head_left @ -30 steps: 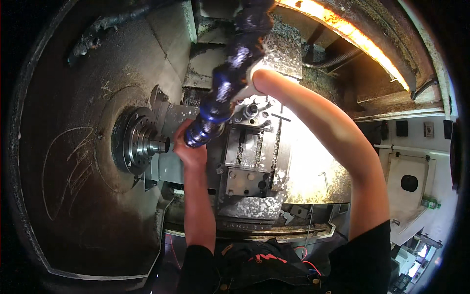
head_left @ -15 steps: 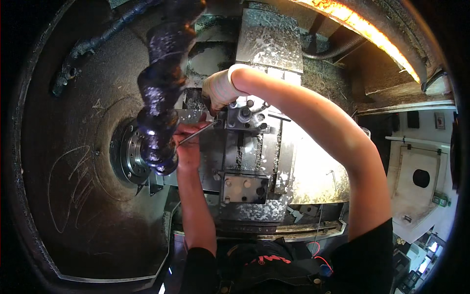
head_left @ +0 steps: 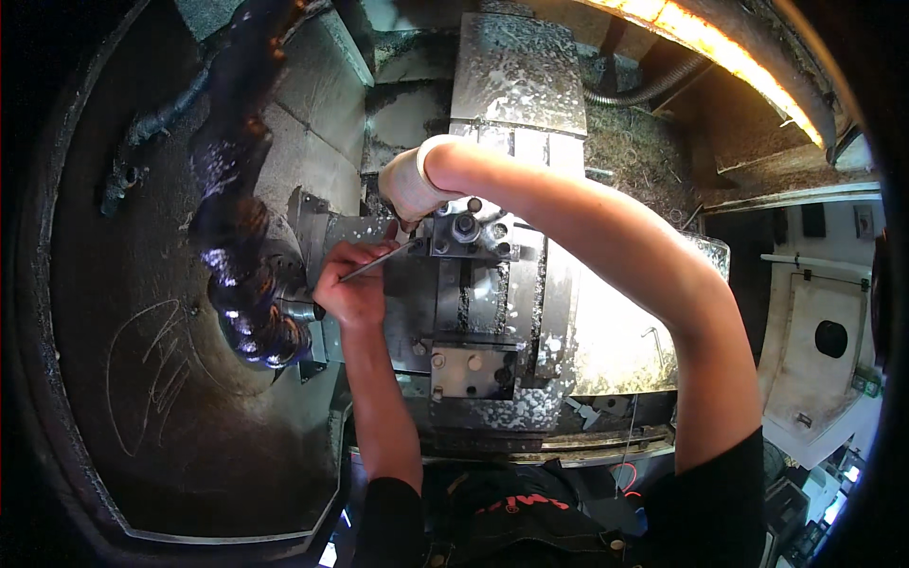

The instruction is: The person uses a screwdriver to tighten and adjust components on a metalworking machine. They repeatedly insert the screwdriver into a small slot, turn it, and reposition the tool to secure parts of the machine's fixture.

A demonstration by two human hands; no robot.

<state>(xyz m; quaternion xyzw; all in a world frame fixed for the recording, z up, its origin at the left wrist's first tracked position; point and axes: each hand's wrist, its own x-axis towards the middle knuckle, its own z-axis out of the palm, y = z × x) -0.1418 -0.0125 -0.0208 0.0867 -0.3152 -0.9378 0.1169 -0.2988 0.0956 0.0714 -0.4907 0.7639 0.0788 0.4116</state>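
Observation:
My bare left hand (head_left: 353,292) is closed, fingers curled, with a thin metal rod (head_left: 379,261) slanting up and right across it. The rod's far end reaches the left side of a tool block (head_left: 471,237) with bolts on top. Beside that end is my right hand (head_left: 413,187), in a pale work glove, bent downward from above. Its fingertips are mostly hidden behind the glove and in shadow, so whatever they grip cannot be made out. Just left of my left hand a short metal cylinder (head_left: 299,309) shows, partly covered by the dark hose.
A dark, shiny segmented hose (head_left: 227,199) hangs close in front at the left. Below the tool block lies a second bolted block (head_left: 473,373) on a slotted slide (head_left: 483,293). An L-shaped hex key (head_left: 655,343) rests on a bright panel (head_left: 620,331) at right.
The dark hose now appears farther left and covers the round spindle face. My left hand looks more tightly curled round the rod. My right hand stays at the tool block.

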